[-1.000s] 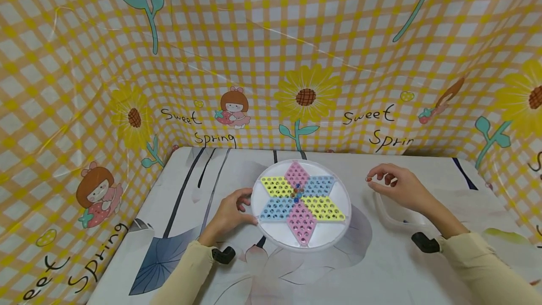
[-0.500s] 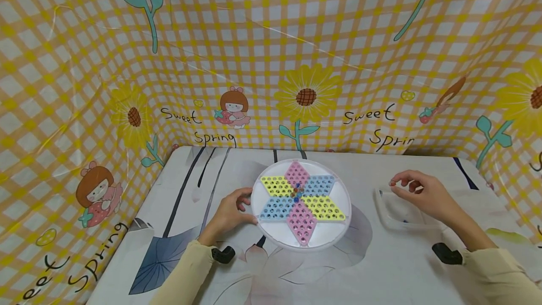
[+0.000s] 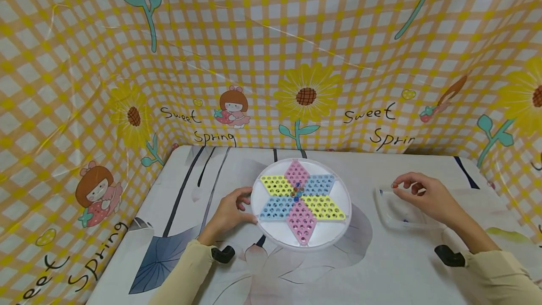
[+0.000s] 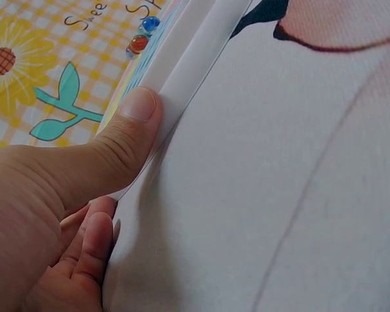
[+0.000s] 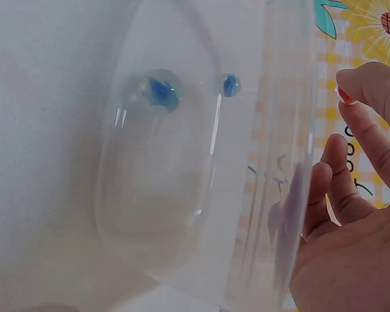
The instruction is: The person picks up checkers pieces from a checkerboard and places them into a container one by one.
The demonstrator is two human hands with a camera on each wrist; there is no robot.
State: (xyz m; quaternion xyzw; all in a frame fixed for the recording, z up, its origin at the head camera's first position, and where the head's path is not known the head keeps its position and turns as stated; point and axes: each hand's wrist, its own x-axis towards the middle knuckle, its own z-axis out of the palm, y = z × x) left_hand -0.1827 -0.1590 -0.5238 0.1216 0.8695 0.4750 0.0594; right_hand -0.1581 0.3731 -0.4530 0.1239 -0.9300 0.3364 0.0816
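your right hand [image 3: 427,197] now farther from the board [image 3: 323,230], pinching a red marble [image 5: 345,96], left hand [image 3: 227,212] gripping the board, blue-swirled marbles [image 5: 162,94] clear only in right wrist view

The left sleeve [image 3: 184,269] and right sleeve [image 3: 499,272] are plain pale yellow, softly creased. A chunky black left wrist camera [image 3: 223,254] sits just right of one, a matching right wrist camera [image 3: 449,255] just left of the other; the left hand [image 4: 45,201] has a short thumbnail [image 4: 140,104]
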